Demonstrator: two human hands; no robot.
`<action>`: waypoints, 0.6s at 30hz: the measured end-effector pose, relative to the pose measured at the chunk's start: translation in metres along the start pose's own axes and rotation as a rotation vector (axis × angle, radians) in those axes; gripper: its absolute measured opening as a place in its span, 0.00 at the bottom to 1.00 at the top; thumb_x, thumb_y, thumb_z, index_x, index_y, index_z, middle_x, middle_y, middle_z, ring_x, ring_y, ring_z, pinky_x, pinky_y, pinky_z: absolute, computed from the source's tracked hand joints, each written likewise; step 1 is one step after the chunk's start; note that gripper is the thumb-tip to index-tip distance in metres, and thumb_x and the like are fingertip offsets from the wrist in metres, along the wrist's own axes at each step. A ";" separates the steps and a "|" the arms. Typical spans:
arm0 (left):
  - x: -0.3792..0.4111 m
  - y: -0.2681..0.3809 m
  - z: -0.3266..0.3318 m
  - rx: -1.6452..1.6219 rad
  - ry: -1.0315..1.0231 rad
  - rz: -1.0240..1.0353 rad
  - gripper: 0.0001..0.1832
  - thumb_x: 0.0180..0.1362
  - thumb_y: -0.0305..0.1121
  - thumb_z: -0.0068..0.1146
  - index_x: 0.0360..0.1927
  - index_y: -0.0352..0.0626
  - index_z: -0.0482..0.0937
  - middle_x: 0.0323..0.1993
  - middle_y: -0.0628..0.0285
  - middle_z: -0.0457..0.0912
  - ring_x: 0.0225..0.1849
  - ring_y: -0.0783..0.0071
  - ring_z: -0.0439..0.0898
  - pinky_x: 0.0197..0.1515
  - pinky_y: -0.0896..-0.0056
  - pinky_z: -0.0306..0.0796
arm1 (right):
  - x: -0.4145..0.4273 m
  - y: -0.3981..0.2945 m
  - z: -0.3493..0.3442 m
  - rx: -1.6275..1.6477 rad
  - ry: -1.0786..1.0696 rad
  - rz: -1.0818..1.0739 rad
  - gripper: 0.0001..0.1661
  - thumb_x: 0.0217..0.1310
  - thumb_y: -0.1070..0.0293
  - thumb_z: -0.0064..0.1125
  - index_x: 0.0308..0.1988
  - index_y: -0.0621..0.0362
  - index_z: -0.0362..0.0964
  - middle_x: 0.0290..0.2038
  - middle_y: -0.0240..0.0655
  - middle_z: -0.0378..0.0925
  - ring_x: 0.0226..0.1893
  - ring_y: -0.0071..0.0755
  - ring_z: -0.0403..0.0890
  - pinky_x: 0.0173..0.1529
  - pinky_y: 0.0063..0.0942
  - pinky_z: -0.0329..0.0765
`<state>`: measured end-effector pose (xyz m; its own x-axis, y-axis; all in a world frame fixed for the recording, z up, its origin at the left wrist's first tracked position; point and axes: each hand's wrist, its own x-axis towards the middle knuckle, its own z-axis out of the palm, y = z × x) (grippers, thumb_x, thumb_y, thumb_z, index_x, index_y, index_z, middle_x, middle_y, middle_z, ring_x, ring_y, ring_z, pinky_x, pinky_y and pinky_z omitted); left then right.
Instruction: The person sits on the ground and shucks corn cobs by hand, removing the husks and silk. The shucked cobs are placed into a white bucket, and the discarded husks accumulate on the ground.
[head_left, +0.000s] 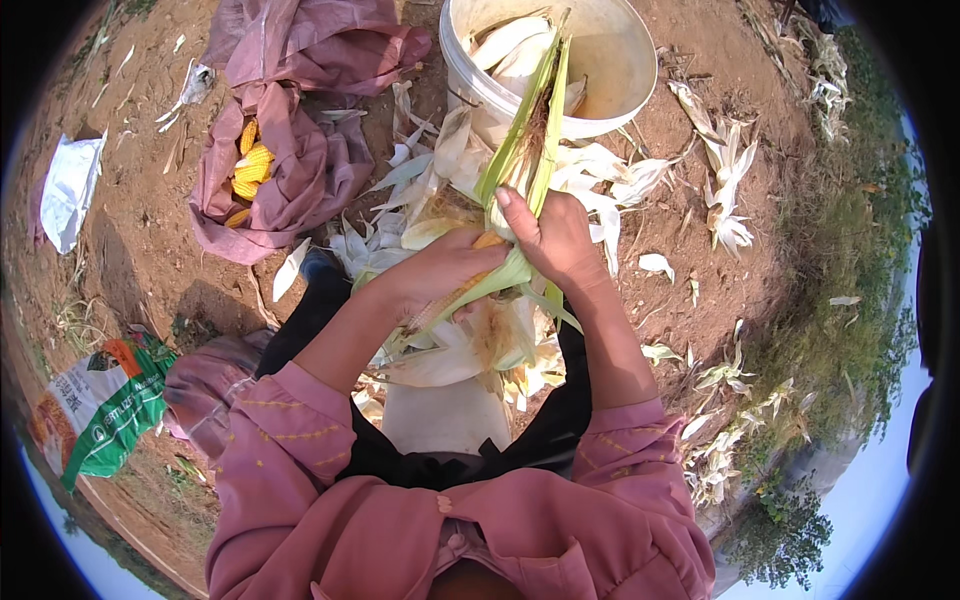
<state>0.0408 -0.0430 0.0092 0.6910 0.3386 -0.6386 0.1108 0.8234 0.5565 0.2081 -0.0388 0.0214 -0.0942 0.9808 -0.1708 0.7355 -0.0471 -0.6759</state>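
Observation:
Both hands are on one ear of corn (442, 301), whose yellow kernels show between peeled husks in front of me. My left hand (450, 270) wraps around the bare cob. My right hand (551, 232) grips the green husk leaves (551, 105) at the ear's other end, thumb on top; they stick up toward the bucket. Loose dry husks (442, 360) lie in a heap between my legs, beneath the ear. At the upper left, an open pinkish woven sack (300, 180) holds several husked yellow ears (253, 166).
A white plastic bucket (461, 82) with several unpeeled ears (517, 56) stands ahead. A green and white fertilizer bag (112, 420) lies at left, and a white sheet or bag (71, 191) above it. Husks (727, 187) are scattered over the soil at right, beside green plants.

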 end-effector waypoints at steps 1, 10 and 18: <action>0.001 0.000 0.002 -0.003 0.010 0.004 0.15 0.59 0.42 0.48 0.38 0.38 0.68 0.20 0.65 0.72 0.13 0.80 0.70 0.12 0.79 0.63 | 0.000 0.000 0.003 -0.040 0.016 0.032 0.28 0.58 0.43 0.46 0.28 0.59 0.76 0.19 0.49 0.74 0.24 0.55 0.77 0.31 0.44 0.72; 0.006 -0.005 0.005 -0.008 0.093 0.017 0.16 0.58 0.42 0.48 0.37 0.38 0.67 0.20 0.65 0.71 0.13 0.80 0.69 0.12 0.79 0.62 | 0.004 -0.005 0.014 -0.258 0.070 0.150 0.32 0.59 0.39 0.42 0.25 0.58 0.75 0.18 0.47 0.74 0.23 0.53 0.77 0.30 0.43 0.72; 0.030 -0.027 0.015 0.057 0.364 0.222 0.15 0.63 0.43 0.42 0.42 0.41 0.66 0.22 0.64 0.71 0.13 0.79 0.68 0.12 0.79 0.62 | 0.009 0.006 0.038 -0.575 0.332 -0.030 0.30 0.57 0.42 0.48 0.17 0.55 0.69 0.14 0.40 0.73 0.18 0.44 0.77 0.22 0.38 0.71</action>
<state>0.0692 -0.0616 -0.0165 0.4063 0.6516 -0.6406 0.0341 0.6897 0.7232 0.1863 -0.0379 -0.0111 0.0240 0.9907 0.1342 0.9853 -0.0007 -0.1708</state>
